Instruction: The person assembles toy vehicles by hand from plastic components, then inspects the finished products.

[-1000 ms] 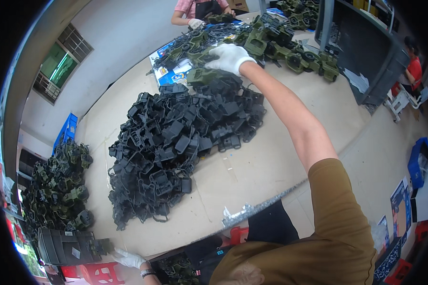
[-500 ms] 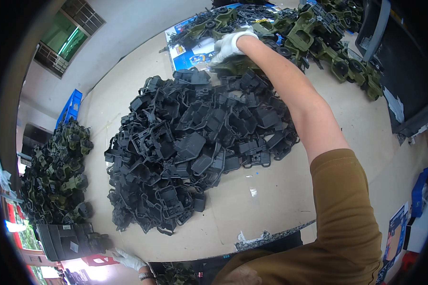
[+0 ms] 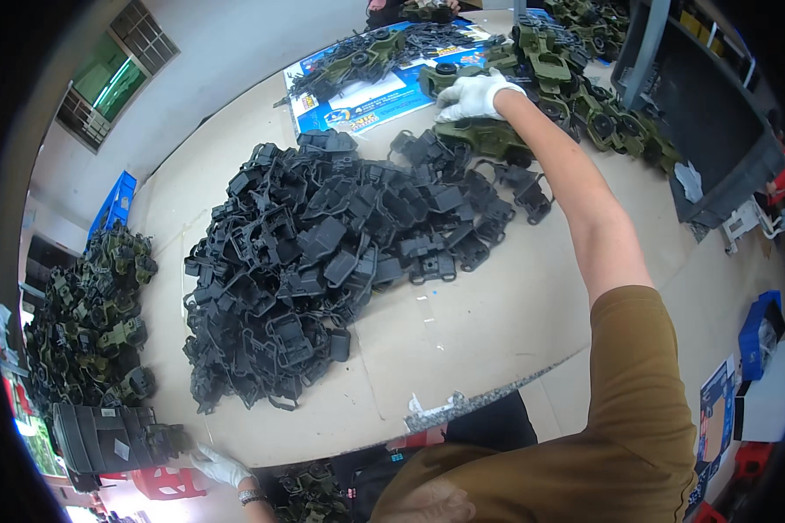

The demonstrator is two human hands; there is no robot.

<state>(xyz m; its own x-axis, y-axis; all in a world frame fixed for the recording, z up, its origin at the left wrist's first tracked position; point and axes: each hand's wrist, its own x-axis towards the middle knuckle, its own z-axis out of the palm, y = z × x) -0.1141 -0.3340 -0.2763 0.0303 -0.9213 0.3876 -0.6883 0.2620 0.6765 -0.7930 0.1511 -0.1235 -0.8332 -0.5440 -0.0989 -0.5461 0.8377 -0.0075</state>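
Note:
My right hand (image 3: 473, 96), in a white glove, reaches to the far side of the table. Its fingers are bent over a green toy vehicle (image 3: 487, 138) at the far edge of a big heap of black plastic toy parts (image 3: 323, 235). A second green toy vehicle (image 3: 440, 78) lies just beyond the fingers. At the lower left, my left hand (image 3: 221, 466), also gloved, is held low by the table's near edge with its fingers stretched out. Those fingertips come close to a dark green piece (image 3: 167, 438) by a grey crate (image 3: 105, 436); whether they touch is unclear.
Green toy vehicles are piled at the far right (image 3: 558, 70) beside a large black bin (image 3: 724, 148). Printed blue-and-white cardboard (image 3: 358, 109) lies under more parts. Another heap of green vehicles (image 3: 87, 322) stands at left. Across the table, a person's hands (image 3: 445, 7) show.
My right hand has moved right with the green toy vehicle, and a few black parts at the heap's edge have shifted right too. The view has also shifted slightly. My left hand stays low.

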